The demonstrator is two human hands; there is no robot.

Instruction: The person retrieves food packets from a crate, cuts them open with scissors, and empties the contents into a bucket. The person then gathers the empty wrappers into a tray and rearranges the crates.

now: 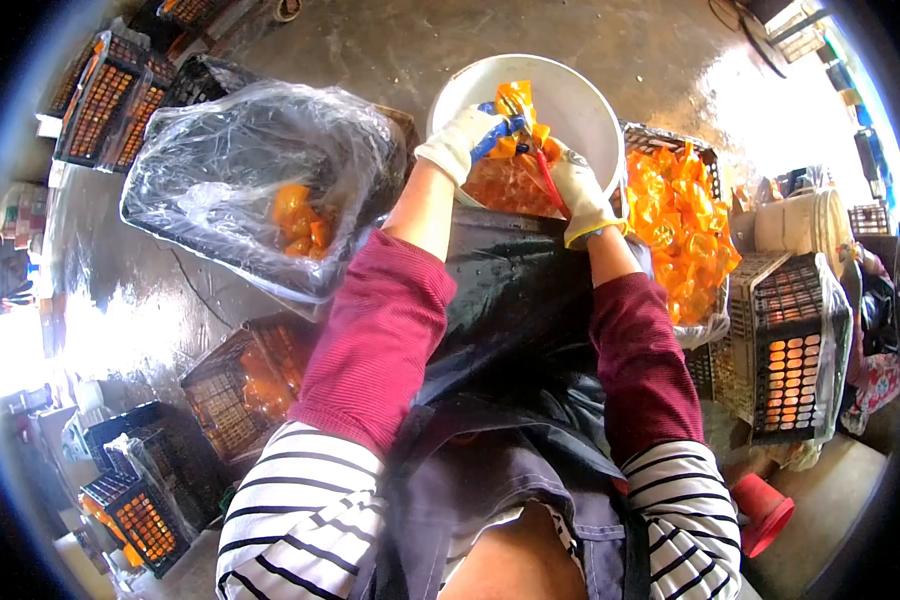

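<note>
left hand: here it is, the left hand in a pale glove with blue-coated fingers, closed in a firm pinch on the orange piece.
right hand: across from it, the right hand, gloved in white cloth with a yellow cuff, fingers curled closed around the red tool, a slim, smooth stick shape slanting along the palm; its tip is too small to make out.
orange piece: glossy and crumpled, the orange piece stands up out of the left fingers, its lower end reaching between the two hands, right above the bucket.
bucket: round, smooth and white, the bucket sits beneath both hands, with wet, reddish stuff down inside.
right crate: just beside the bucket, the right crate, dark plastic mesh, heaped with shiny, see-through orange scraps.
left crate: on the other side, a crate lined with a clear plastic sheet, wrinkled and shiny, a small clump of orange lumps lying in it.
apron: black, slick and creased, the apron drapes up to the bucket.
floor: grey and glossy, the floor throws back bright glare.
</note>
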